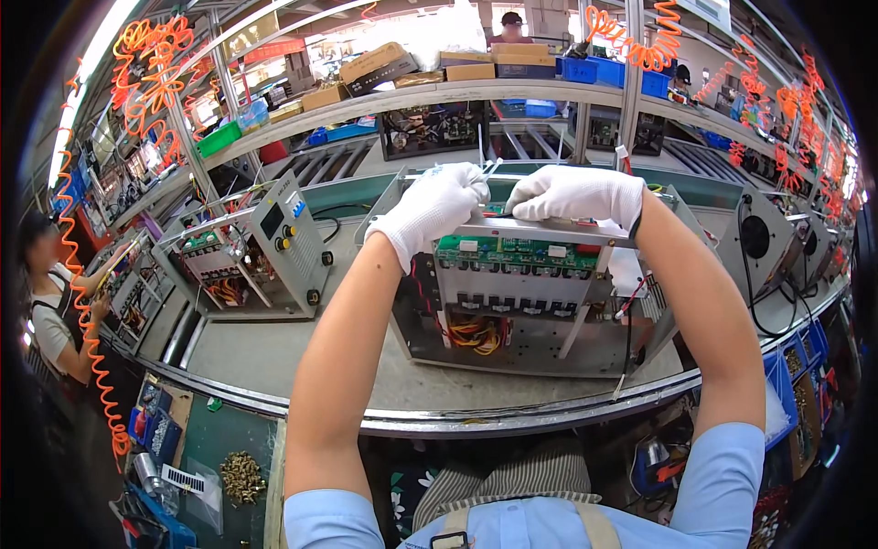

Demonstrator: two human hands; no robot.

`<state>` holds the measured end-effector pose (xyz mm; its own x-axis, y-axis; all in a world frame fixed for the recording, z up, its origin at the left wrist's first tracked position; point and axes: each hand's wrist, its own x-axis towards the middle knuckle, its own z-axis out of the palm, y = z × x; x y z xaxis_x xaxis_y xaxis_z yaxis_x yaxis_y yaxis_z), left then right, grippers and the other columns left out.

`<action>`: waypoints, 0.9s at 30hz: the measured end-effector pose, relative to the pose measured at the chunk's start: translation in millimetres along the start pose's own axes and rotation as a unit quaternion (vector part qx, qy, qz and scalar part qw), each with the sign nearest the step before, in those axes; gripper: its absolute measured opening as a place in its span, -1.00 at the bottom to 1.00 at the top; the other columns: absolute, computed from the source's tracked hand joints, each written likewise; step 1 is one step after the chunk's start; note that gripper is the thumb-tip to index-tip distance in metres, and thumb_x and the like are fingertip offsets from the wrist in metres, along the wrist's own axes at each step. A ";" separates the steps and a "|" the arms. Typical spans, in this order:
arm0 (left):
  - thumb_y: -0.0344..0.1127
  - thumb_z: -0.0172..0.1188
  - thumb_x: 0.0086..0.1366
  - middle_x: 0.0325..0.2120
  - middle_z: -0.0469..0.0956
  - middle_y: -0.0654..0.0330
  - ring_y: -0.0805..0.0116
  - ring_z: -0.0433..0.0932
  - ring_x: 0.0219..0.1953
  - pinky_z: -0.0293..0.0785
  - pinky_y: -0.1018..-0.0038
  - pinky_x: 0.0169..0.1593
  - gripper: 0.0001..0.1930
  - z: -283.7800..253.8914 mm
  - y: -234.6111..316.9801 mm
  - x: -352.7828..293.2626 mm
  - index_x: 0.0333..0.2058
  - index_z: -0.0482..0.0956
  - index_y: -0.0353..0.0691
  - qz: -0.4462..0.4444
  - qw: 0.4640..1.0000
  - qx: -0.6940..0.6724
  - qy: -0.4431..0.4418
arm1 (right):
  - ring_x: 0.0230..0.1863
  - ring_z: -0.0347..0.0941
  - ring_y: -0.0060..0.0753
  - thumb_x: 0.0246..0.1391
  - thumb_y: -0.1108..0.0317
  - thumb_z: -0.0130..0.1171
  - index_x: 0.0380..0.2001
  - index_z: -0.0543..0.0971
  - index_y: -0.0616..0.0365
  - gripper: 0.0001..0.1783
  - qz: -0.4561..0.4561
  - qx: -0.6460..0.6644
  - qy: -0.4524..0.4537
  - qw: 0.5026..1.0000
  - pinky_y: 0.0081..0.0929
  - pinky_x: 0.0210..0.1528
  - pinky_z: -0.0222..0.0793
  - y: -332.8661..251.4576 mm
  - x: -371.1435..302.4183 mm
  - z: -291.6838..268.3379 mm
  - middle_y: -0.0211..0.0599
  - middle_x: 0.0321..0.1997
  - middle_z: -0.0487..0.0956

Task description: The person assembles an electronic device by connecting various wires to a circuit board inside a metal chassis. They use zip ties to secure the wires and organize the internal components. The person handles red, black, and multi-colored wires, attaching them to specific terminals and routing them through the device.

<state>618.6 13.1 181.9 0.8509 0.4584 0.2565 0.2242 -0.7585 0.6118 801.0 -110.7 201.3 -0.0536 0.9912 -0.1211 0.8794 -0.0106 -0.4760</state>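
Observation:
An open metal machine chassis (540, 359) stands on the bench in front of me, its side uncovered. Inside are a green circuit board (521, 254), a row of black components and a bundle of yellow and red wires (477, 335). Above the top left of the chassis, my left hand (446, 194), in a white glove, is closed around thin white cable ties (495, 166) whose ends stick up. My gloved right hand (576, 194) reaches over the metal top bar (540, 229), fingers curled down behind it. Whatever those fingertips pinch is hidden.
A similar open machine (247, 252) stands at left, and grey housings with fans (757, 236) at right. Brass fittings (242, 478) lie on a green mat at lower left. Cardboard boxes (377, 66) fill the shelf above. Orange coiled hoses (78, 274) hang around. A co-worker (59, 311) is far left.

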 end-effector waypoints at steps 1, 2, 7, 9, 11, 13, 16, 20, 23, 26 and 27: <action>-0.27 0.05 0.31 -0.51 0.55 0.25 0.52 0.47 -0.51 0.36 0.52 -0.52 -0.82 -0.2 0.7 -1.0 -0.33 0.49 -0.26 -0.010 1.000 -0.024 -0.002 | -0.14 0.43 -0.48 0.20 0.22 0.03 -0.04 0.54 0.23 -0.63 -0.002 0.002 -0.003 1.000 -0.51 0.00 0.31 2.2 -0.1 -0.2 -0.32 -0.19 0.60; -0.28 0.05 0.31 -0.48 0.55 0.25 0.51 0.49 -0.47 0.37 0.52 -0.50 -0.83 -0.9 2.9 -2.6 -0.32 0.49 -0.27 -0.020 0.999 -0.049 -0.005 | -0.14 0.43 -0.48 0.20 0.22 0.03 -0.03 0.54 0.23 -0.62 0.006 0.007 -0.006 1.000 -0.52 0.00 0.30 4.2 0.8 0.0 -0.32 -0.19 0.60; -0.33 0.06 0.34 -0.36 0.54 0.25 0.45 0.57 -0.31 0.40 0.53 -0.37 -0.86 1.1 -13.7 4.8 -0.28 0.48 -0.29 -0.032 0.994 -0.102 0.008 | -0.14 0.43 -0.48 0.18 0.24 0.05 -0.04 0.53 0.26 -0.62 0.012 0.054 0.009 0.998 -0.52 0.00 0.30 3.1 1.1 4.1 -0.28 -0.18 0.60; -0.32 0.05 0.36 -0.45 0.51 0.30 0.52 0.55 -0.35 0.37 0.57 -0.41 -0.85 2.2 -12.8 4.0 -0.33 0.49 -0.28 -0.046 0.996 -0.081 0.018 | -0.24 0.46 -0.41 0.13 0.24 0.11 -0.13 0.56 0.25 -0.67 -0.011 0.000 0.068 0.998 -0.47 -0.09 0.33 1.7 -1.8 3.8 -0.21 -0.28 0.60; -0.33 0.05 0.36 -0.52 0.46 0.34 0.57 0.51 -0.44 0.35 0.60 -0.43 -0.85 1.6 -5.7 5.2 -0.36 0.49 -0.26 -0.047 0.998 -0.031 0.016 | -0.32 0.46 -0.35 0.10 0.24 0.14 -0.21 0.58 0.25 -0.70 -0.036 -0.098 0.130 0.986 -0.42 -0.17 0.35 5.6 -9.5 -5.3 -0.14 -0.37 0.59; -0.31 0.06 0.36 -0.57 0.40 0.38 0.61 0.41 -0.53 0.33 0.62 -0.46 -0.84 1.6 2.8 5.0 -0.38 0.48 -0.24 -0.051 0.998 -0.022 0.002 | -0.47 0.41 -0.27 0.08 0.26 0.17 -0.32 0.57 0.30 -0.73 -0.032 -0.167 0.202 0.965 -0.35 -0.32 0.32 13.0 -26.2 -16.9 -0.06 -0.51 0.52; -0.26 0.06 0.36 -0.60 0.37 0.40 0.62 0.31 -0.61 0.31 0.62 -0.48 -0.82 3.2 -17.0 13.8 -0.37 0.49 -0.22 -0.044 0.995 -0.084 -0.023 | -0.47 0.38 -0.49 0.08 0.27 0.22 -0.35 0.59 0.30 -0.75 -0.031 -0.079 0.242 0.967 -0.44 -0.34 0.31 29.0 -51.1 -28.1 -0.25 -0.53 0.54; -0.21 0.04 0.34 -0.60 0.44 0.34 0.56 0.41 -0.59 0.33 0.62 -0.46 -0.80 -3.5 6.2 -5.0 -0.36 0.52 -0.19 -0.078 0.996 -0.025 -0.032 | -0.44 0.32 -0.68 0.14 0.25 0.19 -0.28 0.64 0.25 -0.74 0.012 0.063 0.198 0.978 -0.56 -0.36 0.27 25.7 -67.3 -16.4 -0.45 -0.51 0.55; -0.22 0.04 0.29 -0.60 0.50 0.26 0.46 0.49 -0.58 0.36 0.60 -0.52 -0.81 3.7 -1.6 0.4 -0.40 0.54 -0.16 0.044 0.984 0.172 0.012 | -0.43 0.39 -0.59 0.14 0.18 0.15 -0.27 0.67 0.22 -0.69 0.104 -0.019 0.164 0.981 -0.48 -0.34 0.31 23.3 -66.2 -15.7 -0.37 -0.49 0.60; -0.16 0.04 0.26 -0.51 0.58 0.11 0.19 0.56 -0.40 0.43 0.35 -0.31 -0.76 11.1 14.7 -2.1 -0.40 0.57 -0.18 -0.002 0.984 0.178 0.012 | -0.41 0.48 -0.41 0.12 0.13 0.14 -0.30 0.68 0.22 -0.65 0.144 -0.129 0.106 0.975 -0.40 -0.27 0.36 8.6 -69.7 -10.8 -0.28 -0.48 0.63; -0.13 0.03 0.26 -0.47 0.61 0.06 0.09 0.60 -0.32 0.45 0.27 -0.18 -0.73 11.1 21.7 -3.9 -0.38 0.58 -0.18 -0.022 0.986 0.168 0.003 | -0.40 0.50 -0.38 0.13 0.13 0.13 -0.30 0.68 0.22 -0.65 0.152 -0.137 0.096 0.974 -0.41 -0.25 0.37 8.4 -72.0 -10.4 -0.25 -0.47 0.64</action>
<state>625.5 -10.2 185.9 0.8342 0.4962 0.2405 0.4061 -0.8479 0.3408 817.2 -180.7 215.0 0.2947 0.9547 -0.0414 0.9358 -0.2971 -0.1895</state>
